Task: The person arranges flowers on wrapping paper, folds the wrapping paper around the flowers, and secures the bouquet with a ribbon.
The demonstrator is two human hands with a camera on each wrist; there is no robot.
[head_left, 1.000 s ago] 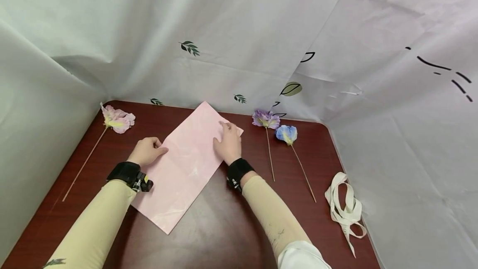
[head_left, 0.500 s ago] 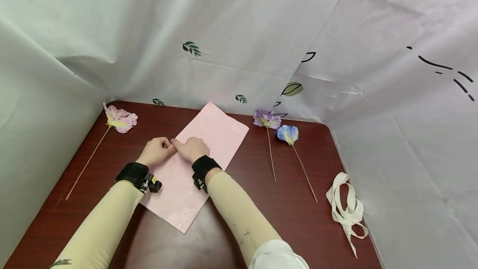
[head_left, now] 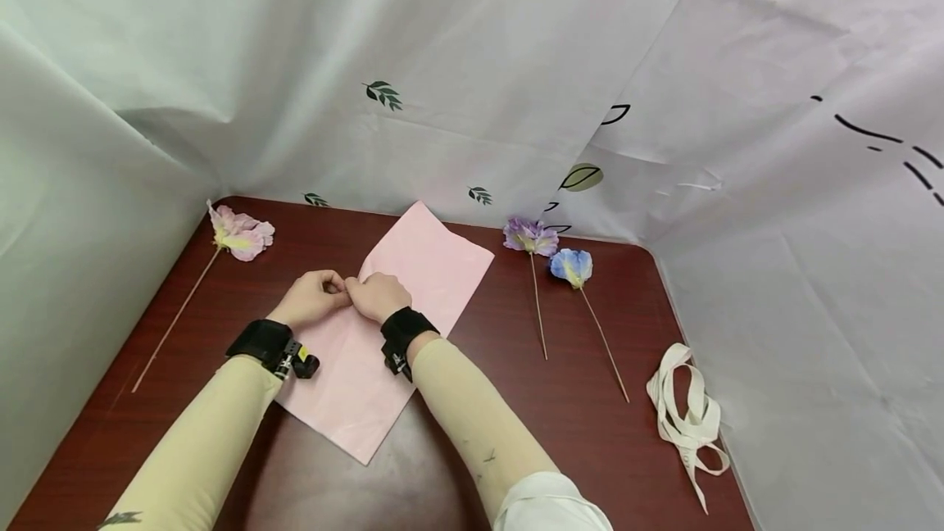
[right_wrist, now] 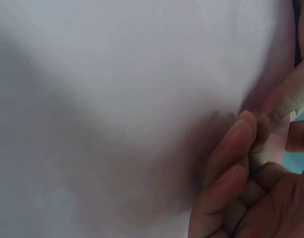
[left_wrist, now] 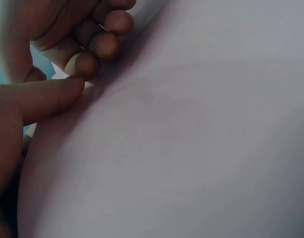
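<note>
Pinches the left edge of a pink sheet point(head_left: 435, 265) with the left hand point(head_left: 308, 297), thumb to fingertip with the other fingers curled, and grips right beside that spot with the right hand point(head_left: 379, 296), fingertips of the two touching. Holds both hands at one point presumably because of the thinness of that edge, with little there to take hold of. Cannot tell the number of layers between the fingertips. Has the sheet lying slantwise on the tabletop point(head_left: 501, 334) beneath both hands, reaching out ahead of and behind them, likely for easy access to that edge. Has a pink flower point(head_left: 242, 236) left of the left hand, a purple flower point(head_left: 529, 236) and a blue flower point(head_left: 571, 267) right of the right hand, and a loosely looped white ribbon point(head_left: 692, 437) farther right and back, probably spaced out to give the sheet room.
</note>
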